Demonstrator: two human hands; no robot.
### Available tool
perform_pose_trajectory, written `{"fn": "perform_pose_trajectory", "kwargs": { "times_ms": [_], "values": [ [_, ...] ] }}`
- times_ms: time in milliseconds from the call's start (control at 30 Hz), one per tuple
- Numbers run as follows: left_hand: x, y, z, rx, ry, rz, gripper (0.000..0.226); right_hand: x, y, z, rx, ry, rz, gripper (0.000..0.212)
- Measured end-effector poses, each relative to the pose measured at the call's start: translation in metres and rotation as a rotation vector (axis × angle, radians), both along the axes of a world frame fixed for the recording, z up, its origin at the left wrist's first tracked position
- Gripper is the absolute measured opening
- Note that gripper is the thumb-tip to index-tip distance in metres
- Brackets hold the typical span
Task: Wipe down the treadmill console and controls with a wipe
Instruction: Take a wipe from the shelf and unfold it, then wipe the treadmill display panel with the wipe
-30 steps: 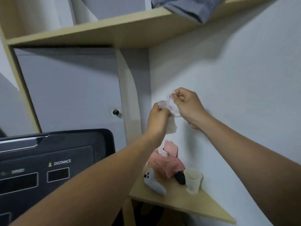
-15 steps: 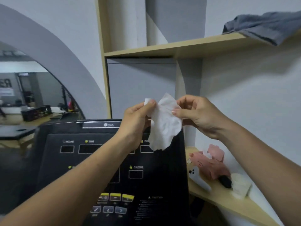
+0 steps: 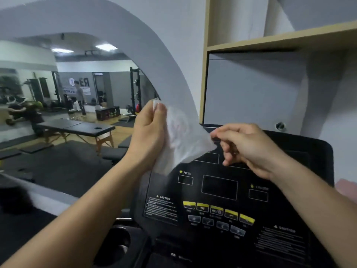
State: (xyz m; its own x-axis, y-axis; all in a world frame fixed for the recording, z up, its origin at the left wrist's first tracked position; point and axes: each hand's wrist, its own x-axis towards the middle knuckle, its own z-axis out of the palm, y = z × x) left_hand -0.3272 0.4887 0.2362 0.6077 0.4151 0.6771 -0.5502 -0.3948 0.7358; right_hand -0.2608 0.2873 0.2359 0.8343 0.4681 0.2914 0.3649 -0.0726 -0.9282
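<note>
left hand [image 3: 148,132] and right hand [image 3: 245,146] pinch the wipe [image 3: 183,140] by thin corners above the console [image 3: 220,187]; it could tear or slip.

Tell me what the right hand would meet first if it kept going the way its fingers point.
Probably the wipe: the right hand points left at its corner, fingertips already touching or nearly so. Depth is unclear.

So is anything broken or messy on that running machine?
Nothing stands out. The console looks whole, its screens dark and its buttons in tidy rows. The left hand and right hand hold the wipe just above it.
</note>
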Motion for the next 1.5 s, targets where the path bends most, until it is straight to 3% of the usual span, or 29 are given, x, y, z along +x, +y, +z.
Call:
{"fn": "perform_pose_trajectory", "kwargs": {
  "times_ms": [100, 200, 333, 433, 500, 600, 667, 733, 767, 833, 933, 1000, 1067, 1200, 1300, 1367, 1500],
  "values": [
    [-0.019, 0.009, -0.009, 0.364, 0.015, 0.006, 0.029, -0.019, 0.021, -0.011, -0.078, -0.165, 0.095, 0.033],
    [-0.025, 0.016, -0.018, 0.491, 0.061, -0.061, 0.026, -0.036, 0.046, -0.033, -0.026, -0.081, 0.292, 0.051],
    [-0.018, 0.034, -0.025, 0.402, 0.022, 0.036, 0.027, -0.043, 0.059, -0.056, -0.051, 0.163, 0.385, 0.044],
    [-0.01, 0.056, -0.034, 0.264, -0.001, 0.135, 0.028, -0.037, 0.045, -0.057, -0.16, 0.223, 0.399, 0.038],
    [-0.003, 0.068, -0.041, 0.198, -0.012, 0.202, 0.028, -0.029, 0.037, -0.049, -0.155, 0.168, 0.283, 0.025],
    [0.02, 0.071, -0.04, 0.078, -0.039, 0.246, 0.03, -0.006, 0.037, -0.028, 0.051, 0.117, 0.025, 0.02],
    [0.041, 0.069, -0.033, -0.005, -0.08, 0.253, 0.025, 0.013, 0.047, -0.011, 0.13, -0.013, -0.161, 0.027],
    [0.065, 0.067, -0.033, -0.006, -0.051, 0.281, 0.012, 0.032, 0.059, -0.005, -0.054, -0.311, -0.436, 0.029],
    [0.076, 0.067, -0.037, 0.043, 0.006, 0.341, 0.016, 0.039, 0.065, -0.006, -0.213, -0.462, -0.577, 0.028],
    [0.091, 0.066, -0.052, 0.196, 0.099, 0.533, 0.031, 0.045, 0.077, -0.017, -0.474, -0.694, -0.74, 0.028],
    [0.098, 0.064, -0.072, 0.476, -0.108, 0.694, 0.029, 0.047, 0.091, -0.037, -0.667, -1.053, -0.883, 0.046],
    [0.101, 0.065, -0.082, 0.7, -0.244, 0.655, 0.02, 0.046, 0.098, -0.043, -0.688, -1.243, -0.921, 0.049],
    [0.102, 0.068, -0.087, 0.828, -0.243, 0.522, 0.011, 0.045, 0.102, -0.049, -0.771, -1.386, -0.862, 0.034],
    [0.098, 0.072, -0.096, 0.873, -0.193, 0.369, 0.014, 0.042, 0.1, -0.061, -0.917, -1.355, -0.705, 0.024],
    [0.093, 0.072, -0.11, 0.937, -0.161, 0.336, 0.034, 0.03, 0.103, -0.075, -0.867, -1.218, -0.743, 0.035],
    [0.092, 0.073, -0.115, 0.946, -0.092, 0.294, 0.046, 0.019, 0.111, -0.091, -0.819, -1.231, -0.707, 0.045],
    [0.096, 0.081, -0.111, 1.009, -0.003, 0.282, 0.056, 0.019, 0.116, -0.109, -0.959, -1.171, -0.622, 0.052]
  ]
}}
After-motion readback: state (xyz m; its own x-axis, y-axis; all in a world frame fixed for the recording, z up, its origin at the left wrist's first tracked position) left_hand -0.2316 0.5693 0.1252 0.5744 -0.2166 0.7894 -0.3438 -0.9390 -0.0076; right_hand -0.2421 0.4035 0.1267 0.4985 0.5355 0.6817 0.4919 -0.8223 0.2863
